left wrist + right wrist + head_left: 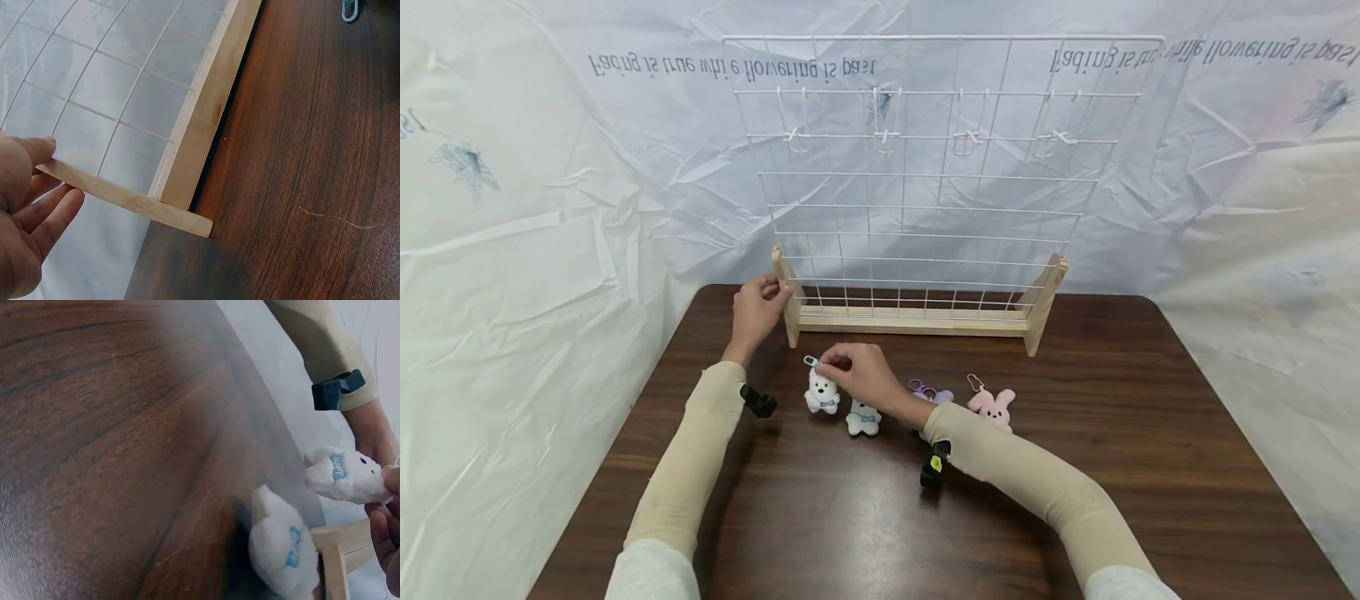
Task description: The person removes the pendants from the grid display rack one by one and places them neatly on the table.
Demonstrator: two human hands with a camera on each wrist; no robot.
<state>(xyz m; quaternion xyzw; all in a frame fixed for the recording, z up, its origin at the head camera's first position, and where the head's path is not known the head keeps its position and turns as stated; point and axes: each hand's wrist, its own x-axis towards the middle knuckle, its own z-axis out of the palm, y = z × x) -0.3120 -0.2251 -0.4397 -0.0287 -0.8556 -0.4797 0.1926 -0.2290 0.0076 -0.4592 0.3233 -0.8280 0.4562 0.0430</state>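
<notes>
With thumb on one side and fingers on the other, my left hand [758,308] grips the left wooden upright [119,195] of a stand that bears a white wire grid [925,177]. My right hand [867,373] pinches a white plush keychain [822,395] near its head, a clasp showing above. In the right wrist view this plush hangs off the table, its blue bow facing the camera. A second white plush keychain [862,421] with a blue bow lies on the table below my right hand, its top partly hidden.
Several white hooks [886,136] hang in a row high on the grid. A purple plush keychain [945,395], partly behind my right forearm, and a pink rabbit plush keychain [996,408] lie to the right on the dark wooden table [835,517]. White printed cloth surrounds the table.
</notes>
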